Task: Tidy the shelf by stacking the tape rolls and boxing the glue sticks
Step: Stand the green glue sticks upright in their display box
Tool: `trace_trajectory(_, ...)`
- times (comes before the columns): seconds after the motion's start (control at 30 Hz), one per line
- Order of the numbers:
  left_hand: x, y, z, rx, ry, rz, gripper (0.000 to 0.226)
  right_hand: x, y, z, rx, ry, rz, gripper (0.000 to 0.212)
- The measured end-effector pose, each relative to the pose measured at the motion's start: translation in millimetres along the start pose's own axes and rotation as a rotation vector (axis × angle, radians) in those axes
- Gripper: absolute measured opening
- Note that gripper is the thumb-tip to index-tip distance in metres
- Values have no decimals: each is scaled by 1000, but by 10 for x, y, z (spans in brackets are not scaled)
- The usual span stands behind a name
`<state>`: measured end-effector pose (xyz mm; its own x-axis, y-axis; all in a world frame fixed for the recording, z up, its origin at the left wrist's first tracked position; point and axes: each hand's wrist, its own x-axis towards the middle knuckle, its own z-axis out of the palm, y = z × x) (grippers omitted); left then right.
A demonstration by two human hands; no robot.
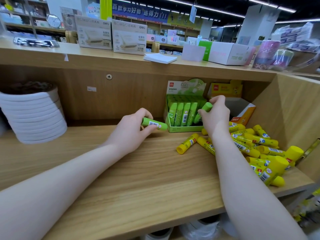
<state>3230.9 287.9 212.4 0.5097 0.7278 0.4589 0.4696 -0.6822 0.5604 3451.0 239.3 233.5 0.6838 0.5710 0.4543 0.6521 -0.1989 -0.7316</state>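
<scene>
Right hand (214,115) pinching green plastic glue stick (205,109) over green cardboard display box (183,129), centre-right; left hand (133,129) gripping another green stick (155,124) (boxing underway). Next: slotting upright.

Shelf (121,170): light wood-grain board, smooth, matt to satin; one round metal screw cap (109,76) in the back panel.
Green glue sticks (183,113): smooth plastic tubes, slight sheen, printed paper labels.
Green display box (180,129): printed cardboard, lightly glossy.
Yellow glue sticks (256,149), right: glossy smooth plastic, labelled.
Tape rolls (32,115), left: white stack, matt, soft-looking edges.
Paper pad (160,58), upper ledge: plain white matt sheets.
Far right bundles (297,42): clear, shiny plastic wrap.
</scene>
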Motion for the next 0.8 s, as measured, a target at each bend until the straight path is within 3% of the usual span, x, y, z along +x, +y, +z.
trace_trajectory(0.23,5,-49,-42,-63,-5,-68,12,14,12,92,-166,13,-164,23)
trace_trajectory(0.33,32,-66,-82,-213,-20,-156,9,-5,-29,96,-486,-15,-146,31)
trace_trajectory(0.4,53,-61,-96,-389,-47,-226,12,-43,-47,100,-508,-38,-145,33)
trace_trajectory(0.53,67,-25,-96,-581,-75,-266,17,-131,-118,129,5,26,-212,38)
trace_trajectory(0.67,46,24,-49,-612,-69,-228,16,-328,-293,149,642,-392,-120,2)
trace_trajectory(0.8,32,60,-29,-586,-42,-187,17,-362,-359,146,850,-555,-30,13)
